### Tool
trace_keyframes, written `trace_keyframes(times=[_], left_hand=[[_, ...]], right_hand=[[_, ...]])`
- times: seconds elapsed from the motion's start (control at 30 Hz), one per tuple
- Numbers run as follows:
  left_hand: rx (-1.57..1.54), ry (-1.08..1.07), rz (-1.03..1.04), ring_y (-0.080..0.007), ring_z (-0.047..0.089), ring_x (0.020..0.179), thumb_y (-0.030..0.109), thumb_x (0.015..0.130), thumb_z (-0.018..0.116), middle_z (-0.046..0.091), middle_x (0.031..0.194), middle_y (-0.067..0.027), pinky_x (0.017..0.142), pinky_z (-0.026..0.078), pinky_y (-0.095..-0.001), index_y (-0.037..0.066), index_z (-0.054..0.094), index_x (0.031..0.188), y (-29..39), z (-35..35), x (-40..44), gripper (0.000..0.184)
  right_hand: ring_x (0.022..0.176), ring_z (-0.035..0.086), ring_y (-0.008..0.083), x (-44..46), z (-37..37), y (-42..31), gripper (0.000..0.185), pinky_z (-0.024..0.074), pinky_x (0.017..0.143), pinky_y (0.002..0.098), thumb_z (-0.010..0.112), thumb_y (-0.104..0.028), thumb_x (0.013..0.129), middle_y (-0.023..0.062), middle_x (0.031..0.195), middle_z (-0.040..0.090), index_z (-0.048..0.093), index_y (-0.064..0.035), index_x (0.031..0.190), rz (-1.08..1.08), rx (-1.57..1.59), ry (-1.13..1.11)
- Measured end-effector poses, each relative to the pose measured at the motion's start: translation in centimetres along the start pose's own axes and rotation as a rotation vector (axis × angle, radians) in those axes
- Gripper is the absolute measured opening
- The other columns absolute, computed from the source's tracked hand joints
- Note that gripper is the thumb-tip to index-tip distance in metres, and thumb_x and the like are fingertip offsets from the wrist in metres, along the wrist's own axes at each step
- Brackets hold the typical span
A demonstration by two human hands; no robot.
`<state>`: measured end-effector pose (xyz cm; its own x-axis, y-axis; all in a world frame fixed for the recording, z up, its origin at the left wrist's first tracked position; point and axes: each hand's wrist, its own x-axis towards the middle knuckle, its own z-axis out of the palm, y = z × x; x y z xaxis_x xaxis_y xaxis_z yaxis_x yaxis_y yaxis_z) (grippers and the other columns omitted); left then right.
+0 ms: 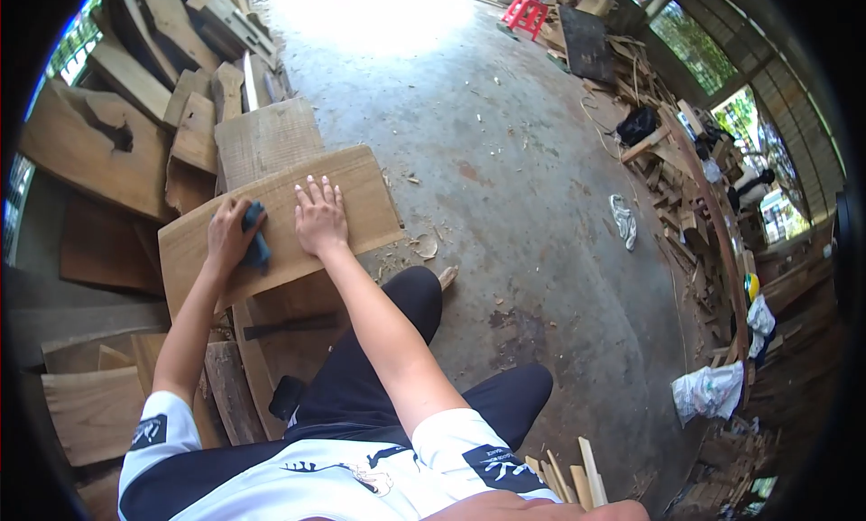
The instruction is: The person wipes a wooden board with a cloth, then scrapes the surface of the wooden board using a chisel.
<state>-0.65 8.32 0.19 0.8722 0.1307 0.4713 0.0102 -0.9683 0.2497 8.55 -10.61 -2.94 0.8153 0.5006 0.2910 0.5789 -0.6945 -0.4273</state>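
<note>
At ctr-left of frame, a wooden board [281, 214] is prob. being steadied by the R hand [322, 221], laid flat w/ fingers slightly spread, while a blue pad [258, 243] is gripped against it by the L hand [229, 232].

Bright light blazed on the far end of the floor [514, 183], bleaching it white (its texture vanished there), while the wood scraps [693, 228] at right sat dimmer and fisheye distortion bent the edges into black corners.
</note>
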Motion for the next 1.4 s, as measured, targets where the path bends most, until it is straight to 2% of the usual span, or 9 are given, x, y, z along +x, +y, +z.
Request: trace_keyframes(times=[0.27, 0.43, 0.6, 0.67, 0.77, 0.9, 1.0, 1.23, 1.4], left_hand=[[0.475, 0.053, -0.362, -0.0428, 0.070, 0.095, 0.032, 0.093, 0.070, 0.064, 0.109, -0.0199, 0.076, 0.059, -0.0523, 0.014, 0.054, 0.123, -15.0, -3.5, 2.3, 0.038], [0.072, -0.068, 0.047, -0.0423, 0.066, 0.091, 0.021, 0.080, 0.078, 0.061, 0.103, -0.0196, 0.076, 0.055, -0.0516, 0.009, 0.061, 0.112, 0.4, -2.9, -1.6, 0.038], [0.202, 0.048, -0.154, -0.0438, 0.065, 0.100, 0.003, 0.075, 0.075, 0.060, 0.104, -0.0202, 0.084, 0.055, -0.0512, 0.008, 0.059, 0.114, -5.9, -1.7, -2.1, 0.042], [0.301, 0.038, -0.315, -0.0450, 0.067, 0.093, 0.022, 0.093, 0.070, 0.062, 0.103, -0.0206, 0.076, 0.056, -0.0541, 0.011, 0.057, 0.116, -10.0, -4.7, -0.1, 0.029], [0.342, 0.150, -0.481, -0.0429, 0.068, 0.093, 0.030, 0.092, 0.073, 0.063, 0.105, -0.0176, 0.075, 0.057, -0.0522, 0.014, 0.057, 0.117, -13.0, -5.4, 0.8, 0.034], [-0.242, 0.065, -0.183, -0.0428, 0.065, 0.094, 0.031, 0.089, 0.077, 0.065, 0.098, -0.0197, 0.083, 0.053, -0.0505, 0.004, 0.064, 0.107, -0.1, -3.8, -2.6, 0.035], [-0.072, -0.066, -0.137, -0.0417, 0.065, 0.096, 0.031, 0.086, 0.079, 0.064, 0.103, -0.0179, 0.083, 0.054, -0.0494, 0.006, 0.064, 0.110, 3.7, -3.4, -6.6, 0.037], [0.359, 0.205, -0.616, -0.0438, 0.067, 0.088, 0.044, 0.095, 0.067, 0.063, 0.103, -0.0192, 0.071, 0.055, -0.0540, 0.011, 0.059, 0.111, -13.6, -6.0, -5.1, 0.037], [-0.087, 0.135, -0.277, -0.0437, 0.064, 0.097, 0.036, 0.091, 0.073, 0.063, 0.100, -0.0216, 0.085, 0.052, -0.0517, 0.008, 0.062, 0.111, -2.0, -5.8, -4.2, 0.036]], right_hand=[[0.152, 0.030, 0.0325, -0.1, -0.5, -0.3, 0.049, 0.0179, 0.127, 0.0480, 0.051, -0.033, 0.100, 0.0094, 0.162, 0.039, 0.055, -0.0162, 0.147, 0.022, 0.012, -0.038], [0.151, 0.031, 0.0343, -0.3, -0.2, -0.3, 0.049, 0.0195, 0.126, 0.0489, 0.052, -0.031, 0.099, 0.0106, 0.161, 0.041, 0.055, -0.0166, 0.147, 0.019, -0.001, -0.021], [0.151, 0.031, 0.0341, 0.0, -0.6, -0.3, 0.050, 0.0194, 0.126, 0.0488, 0.051, -0.031, 0.100, 0.0112, 0.160, 0.041, 0.054, -0.0148, 0.147, 0.001, -0.004, -0.024], [0.151, 0.031, 0.0342, -0.4, -0.5, -0.2, 0.050, 0.0195, 0.126, 0.0490, 0.052, -0.031, 0.099, 0.0112, 0.160, 0.042, 0.055, -0.0149, 0.147, -0.012, -0.003, -0.017], [0.150, 0.031, 0.0344, 0.2, -0.3, -0.2, 0.050, 0.0195, 0.126, 0.0489, 0.052, -0.032, 0.099, 0.0115, 0.159, 0.043, 0.056, -0.0145, 0.145, 0.004, 0.010, -0.019], [0.151, 0.030, 0.0344, 0.2, -0.7, -0.3, 0.051, 0.0186, 0.126, 0.0489, 0.052, -0.033, 0.099, 0.0113, 0.161, 0.041, 0.055, -0.0154, 0.147, 0.013, 0.005, -0.038], [0.150, 0.032, 0.0341, 0.1, 0.1, -0.1, 0.049, 0.0205, 0.126, 0.0496, 0.053, -0.032, 0.099, 0.0117, 0.159, 0.043, 0.057, -0.0154, 0.145, 0.002, 0.009, 0.014], [0.149, 0.032, 0.0371, 0.0, -0.1, -0.7, 0.051, 0.0202, 0.125, 0.0514, 0.052, -0.032, 0.099, 0.0130, 0.158, 0.043, 0.055, -0.0148, 0.147, 0.007, -0.035, 0.002], [0.150, 0.032, 0.0370, -0.2, 0.0, -0.9, 0.051, 0.0202, 0.125, 0.0515, 0.051, -0.033, 0.100, 0.0131, 0.159, 0.043, 0.055, -0.0144, 0.147, 0.039, -0.009, -0.022]])
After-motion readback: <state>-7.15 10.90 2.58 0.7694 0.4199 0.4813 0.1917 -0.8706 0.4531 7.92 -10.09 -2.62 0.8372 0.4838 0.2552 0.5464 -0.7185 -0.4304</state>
